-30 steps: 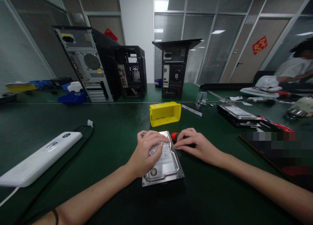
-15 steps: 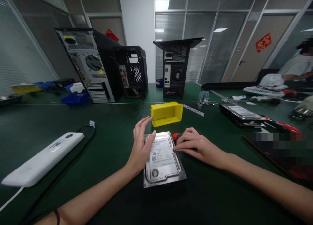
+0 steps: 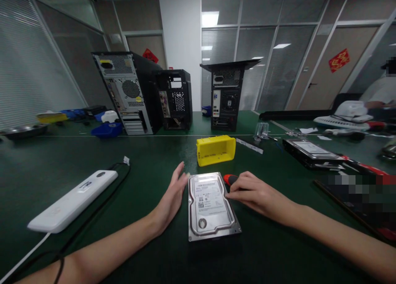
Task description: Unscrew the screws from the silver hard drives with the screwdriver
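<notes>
A silver hard drive [image 3: 213,210] lies flat on the green table, label side up. Along its left edge my left hand [image 3: 170,201] is open, fingers extended and thumb near the drive's upper left corner. On the other side, my right hand [image 3: 253,193] is closed, with its fingertips at the drive's right edge. The red and black handle of a screwdriver [image 3: 229,179] sticks out from under its curled fingers; the shaft is hidden. Just beyond the drive, a yellow bin [image 3: 216,152] rests on its side, its open face towards me, with small dark bits inside.
A white power strip [image 3: 74,201] with a black cable lies at left. Computer cases [image 3: 133,94] stand along the back. On the right are stacked drives [image 3: 312,152], a dark tablet-like panel [image 3: 349,210] and loose parts. A person [image 3: 379,92] is at the far right.
My left hand has drawn back off the top of the hard drive to its left side. My right hand keeps its place at the drive's right edge. The whole view has shifted slightly.
</notes>
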Tool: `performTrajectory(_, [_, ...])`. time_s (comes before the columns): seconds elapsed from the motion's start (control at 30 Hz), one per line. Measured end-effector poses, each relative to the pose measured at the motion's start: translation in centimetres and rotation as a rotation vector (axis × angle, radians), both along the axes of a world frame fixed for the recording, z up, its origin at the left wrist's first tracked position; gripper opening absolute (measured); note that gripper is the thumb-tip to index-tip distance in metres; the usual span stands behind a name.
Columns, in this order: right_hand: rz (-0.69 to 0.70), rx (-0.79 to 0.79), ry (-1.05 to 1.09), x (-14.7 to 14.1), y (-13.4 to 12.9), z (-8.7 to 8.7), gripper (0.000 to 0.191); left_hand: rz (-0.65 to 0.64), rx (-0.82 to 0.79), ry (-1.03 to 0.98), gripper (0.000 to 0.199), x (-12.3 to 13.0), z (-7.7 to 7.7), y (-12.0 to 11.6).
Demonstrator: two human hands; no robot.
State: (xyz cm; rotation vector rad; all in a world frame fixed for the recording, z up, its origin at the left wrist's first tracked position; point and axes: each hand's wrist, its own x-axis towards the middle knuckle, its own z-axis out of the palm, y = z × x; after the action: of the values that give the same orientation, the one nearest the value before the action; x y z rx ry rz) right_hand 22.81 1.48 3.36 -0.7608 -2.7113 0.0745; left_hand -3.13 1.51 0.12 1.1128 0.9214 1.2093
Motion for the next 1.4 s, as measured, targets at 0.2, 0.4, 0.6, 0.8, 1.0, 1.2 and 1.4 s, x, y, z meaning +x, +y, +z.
performTrajectory(0.2, [-0.019,-0.018,0.055,0.3,-0.3,-1.7,0.034,-0.219,0.150,0.410,0.143,-2.5,-1.3,-6.2])
performTrajectory(0.4, [-0.072,-0.096,0.074,0.5,-1.0,-3.3,0.044,-0.155,0.111,0.457,0.142,-0.9,-1.4,-6.2])
performTrajectory(0.6, [-0.068,-0.130,0.130,0.5,-1.2,-3.2,0.043,-0.045,0.124,0.298,0.127,-0.1,-1.4,-5.9])
performTrajectory(0.8, [-0.073,-0.143,0.191,0.4,-1.4,-3.0,0.041,-0.061,0.130,0.307,0.126,-0.2,-1.1,-6.2])
performTrajectory(1.0, [-0.109,-0.110,0.183,0.3,-1.4,-3.2,0.041,-0.046,0.184,0.326,0.120,-0.3,-1.7,-6.0])
performTrajectory(1.2, [-0.134,-0.092,0.185,0.3,-1.4,-3.3,0.042,-0.043,0.232,0.382,0.109,-0.2,-1.2,-6.0])
performTrajectory(1.4, [-0.107,-0.066,0.204,0.1,-1.6,-3.1,0.041,-0.054,0.291,0.429,0.099,-0.2,-0.7,-6.3])
